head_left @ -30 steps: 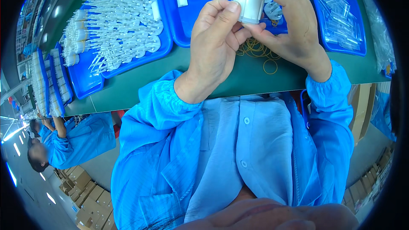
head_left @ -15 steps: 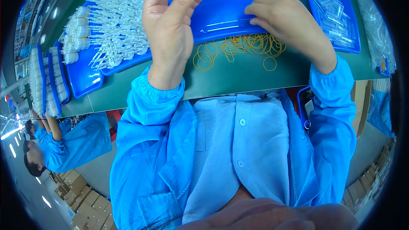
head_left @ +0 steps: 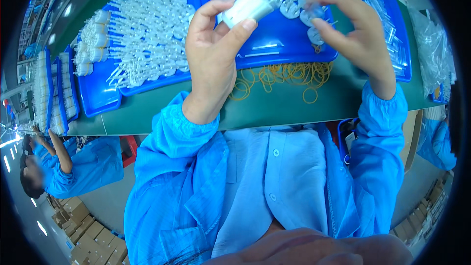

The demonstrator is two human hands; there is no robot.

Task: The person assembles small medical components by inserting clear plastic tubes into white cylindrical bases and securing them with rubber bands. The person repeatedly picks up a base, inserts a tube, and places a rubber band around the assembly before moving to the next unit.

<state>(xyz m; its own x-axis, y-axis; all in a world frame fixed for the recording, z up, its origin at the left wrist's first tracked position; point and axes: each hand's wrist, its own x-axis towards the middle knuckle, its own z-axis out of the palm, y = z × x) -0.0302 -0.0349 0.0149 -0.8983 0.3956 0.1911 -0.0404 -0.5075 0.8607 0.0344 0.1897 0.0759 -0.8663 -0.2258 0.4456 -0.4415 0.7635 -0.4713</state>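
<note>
My left hand (head_left: 214,49) is closed around a smooth white plastic piece (head_left: 247,9), roughly cylindrical, between thumb and fingers. Thin white stems show at its far right end. To the right, my right hand (head_left: 354,29) hangs over the edge of a blue tray (head_left: 274,51), thumb and forefinger curved toward each other. Motion blurs its fingertips, so whether they grip anything is unclear. Small white discs with thin stems (head_left: 290,9) lie in the tray beside those fingertips. Yellow rubber bands (head_left: 274,76) are scattered along the tray's near edge on the green table (head_left: 196,113).
Many white stemmed parts (head_left: 152,34) fill a tray on the left, with banded white bundles (head_left: 93,39) beyond. At right stands a blue tray of clear tubes (head_left: 380,14), beside clear plastic bags (head_left: 427,44). Another person (head_left: 88,162) works at far left; cardboard boxes (head_left: 98,235) stand on the floor.
The white piece in my left hand has tipped, so its stemmed end now shows. My right hand has shifted right in view and its fingers have spread. The view has shifted slightly.
</note>
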